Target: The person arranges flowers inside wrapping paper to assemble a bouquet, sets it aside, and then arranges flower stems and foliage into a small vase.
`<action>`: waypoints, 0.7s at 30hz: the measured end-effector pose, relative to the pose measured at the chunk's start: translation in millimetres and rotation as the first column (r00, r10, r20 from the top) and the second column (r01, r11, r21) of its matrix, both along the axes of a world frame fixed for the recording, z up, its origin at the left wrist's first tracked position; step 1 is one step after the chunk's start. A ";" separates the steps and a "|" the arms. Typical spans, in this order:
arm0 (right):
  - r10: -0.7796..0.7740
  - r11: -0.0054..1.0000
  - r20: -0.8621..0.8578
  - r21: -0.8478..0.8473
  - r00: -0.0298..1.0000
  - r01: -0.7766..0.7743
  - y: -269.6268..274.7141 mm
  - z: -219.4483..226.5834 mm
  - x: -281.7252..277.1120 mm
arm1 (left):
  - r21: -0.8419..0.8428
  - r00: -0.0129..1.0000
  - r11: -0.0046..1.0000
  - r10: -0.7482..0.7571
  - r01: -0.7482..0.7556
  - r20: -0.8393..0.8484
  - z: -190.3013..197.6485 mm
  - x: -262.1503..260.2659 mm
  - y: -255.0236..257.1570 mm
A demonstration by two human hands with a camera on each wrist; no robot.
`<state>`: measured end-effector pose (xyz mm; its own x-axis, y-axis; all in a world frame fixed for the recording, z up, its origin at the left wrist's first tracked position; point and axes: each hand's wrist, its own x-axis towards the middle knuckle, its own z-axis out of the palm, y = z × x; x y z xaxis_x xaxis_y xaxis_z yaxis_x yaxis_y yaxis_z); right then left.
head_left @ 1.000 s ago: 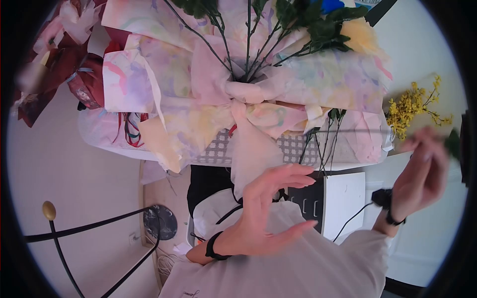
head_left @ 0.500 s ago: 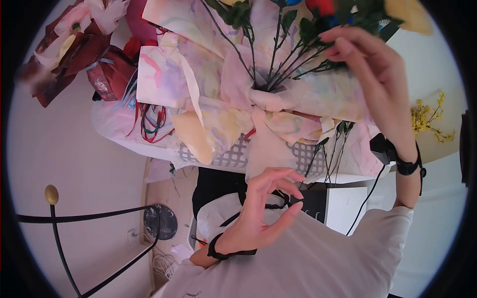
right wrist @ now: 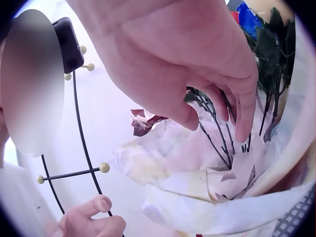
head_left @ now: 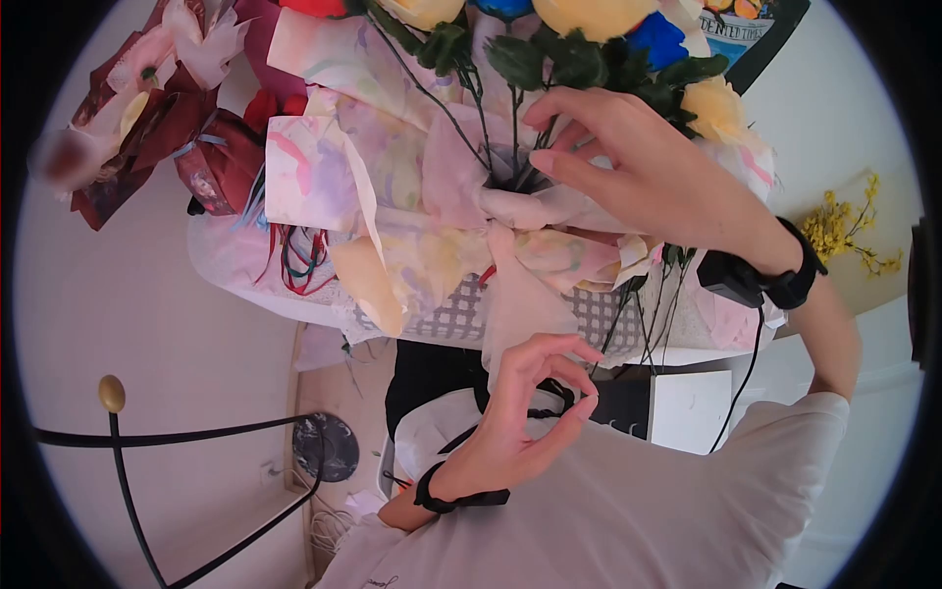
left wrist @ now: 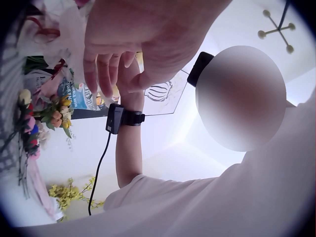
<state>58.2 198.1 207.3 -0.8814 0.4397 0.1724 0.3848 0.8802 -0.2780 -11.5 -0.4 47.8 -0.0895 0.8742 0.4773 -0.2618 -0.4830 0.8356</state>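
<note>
A bouquet of artificial flowers stands in patterned pastel wrapping paper (head_left: pixel 324 172), with cream, blue and red blooms (head_left: pixel 579 18) on dark green stems (head_left: pixel 481 113). My right hand (head_left: pixel 638 162) reaches in from the right, among the stems just above the gathered wrap. Its thumb and fingers are bent with a gap between them; in the right wrist view the fingertips (right wrist: pixel 242 131) are close beside the stems, and nothing shows gripped. A pale pink bow (head_left: pixel 515 211) ties the wrap in front. My left hand (head_left: pixel 525 417) hovers before my body, fingers loosely curved, holding nothing.
Loose stems (head_left: pixel 657 304) lie at the table's front right. A dark red wrapped bouquet (head_left: pixel 201 162) and coiled ribbons (head_left: pixel 299 260) are at the left. Yellow flowers (head_left: pixel 849 231) stand at the right. A black rack (head_left: pixel 123 437) is at the lower left.
My right hand came from the far right with a leafy stem, passed over the leaves, and is now lower among the bouquet's stems. My left hand's fingers have drawn closer together.
</note>
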 end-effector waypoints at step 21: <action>-0.029 0.880 0.043 -0.473 0.999 0.045 12.2 -16.6 -2.0 | -0.022 1.000 1.000 -0.020 0.020 -0.005 -3.2 3.9 -1.5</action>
